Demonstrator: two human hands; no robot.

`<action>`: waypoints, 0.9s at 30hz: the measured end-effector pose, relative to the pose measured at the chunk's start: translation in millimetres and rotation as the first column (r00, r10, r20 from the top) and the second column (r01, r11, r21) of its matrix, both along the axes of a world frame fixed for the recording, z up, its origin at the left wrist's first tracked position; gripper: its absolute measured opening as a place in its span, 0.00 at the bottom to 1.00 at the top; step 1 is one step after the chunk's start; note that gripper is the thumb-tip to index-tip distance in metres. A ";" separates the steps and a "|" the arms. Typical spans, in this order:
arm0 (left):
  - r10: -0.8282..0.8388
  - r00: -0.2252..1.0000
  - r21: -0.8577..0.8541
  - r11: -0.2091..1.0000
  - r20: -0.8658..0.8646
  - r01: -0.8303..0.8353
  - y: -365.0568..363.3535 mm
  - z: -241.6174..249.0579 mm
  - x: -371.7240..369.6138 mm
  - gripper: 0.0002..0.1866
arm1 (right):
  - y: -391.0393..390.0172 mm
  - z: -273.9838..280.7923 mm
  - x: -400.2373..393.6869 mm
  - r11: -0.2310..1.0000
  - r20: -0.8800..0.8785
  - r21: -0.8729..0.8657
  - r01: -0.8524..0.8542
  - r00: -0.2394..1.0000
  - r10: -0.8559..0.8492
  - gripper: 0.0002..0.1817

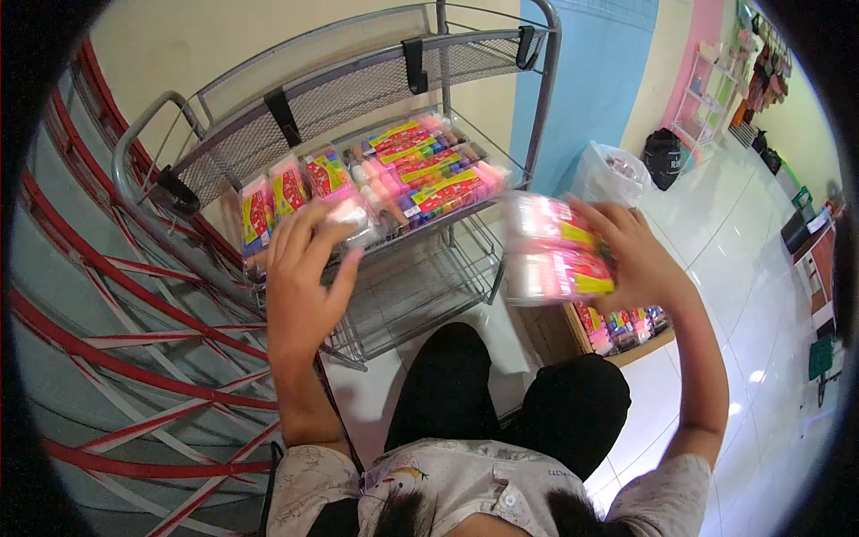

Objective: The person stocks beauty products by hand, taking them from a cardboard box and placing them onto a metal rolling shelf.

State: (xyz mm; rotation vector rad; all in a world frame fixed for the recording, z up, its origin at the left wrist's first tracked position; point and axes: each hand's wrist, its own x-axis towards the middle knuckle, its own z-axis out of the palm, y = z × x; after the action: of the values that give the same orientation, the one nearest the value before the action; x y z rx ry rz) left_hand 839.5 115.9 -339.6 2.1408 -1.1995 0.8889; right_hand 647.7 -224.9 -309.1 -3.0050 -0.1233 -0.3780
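My right hand (633, 255) is closed on a pair of clear plastic packs (557, 273), to the right of the rack's shelf. Pink and white contents and red-and-yellow labels show through, blurred by motion. My left hand (304, 268) is open, its fingers and thumb apart, right at the near ends of similar packs (331, 177) on the shelf. More packs (425, 166) with multicoloured pieces lie in rows on that shelf of the grey metal rack (358, 64).
Below my right hand, an open cardboard box (644, 343) on the floor holds more packs. A white plastic bag (608, 174) and a black bag (663, 158) stand beyond the rack. Red-and-white lattice (161, 376) stands close on my left.
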 end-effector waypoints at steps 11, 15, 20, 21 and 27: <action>0.325 0.930 -0.032 0.945 0.173 -0.325 3.1 -28.1 27.3 0.17 | 75.2 49.3 195.8 0.914 0.186 -0.397 0.086 0.982 -0.011 0.50; 0.295 0.931 -0.009 0.954 0.216 -0.300 4.8 -32.5 33.7 0.17 | 52.6 71.9 252.9 0.994 -0.339 -0.102 0.032 0.939 -0.065 0.45; 0.308 0.935 -0.009 0.950 0.176 -0.312 3.6 -34.2 34.4 0.17 | 12.7 22.4 336.4 0.965 -0.528 0.187 -0.185 0.809 0.258 0.55; 0.313 0.932 -0.017 0.949 0.182 -0.315 3.1 -34.3 35.1 0.17 | 11.1 15.1 348.6 0.950 -0.538 0.237 -0.201 0.787 0.301 0.57; 0.359 0.924 -0.030 0.933 0.134 -0.358 -1.0 -36.6 33.7 0.17 | 12.3 -7.9 358.9 0.921 -0.519 0.254 -0.296 0.762 0.388 0.59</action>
State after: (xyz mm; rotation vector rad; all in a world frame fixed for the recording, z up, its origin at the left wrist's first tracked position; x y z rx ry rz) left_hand 873.2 114.9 -376.2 2.3703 -0.8743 1.2105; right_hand 1006.6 -212.7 -317.0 -2.7095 -0.5499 0.5145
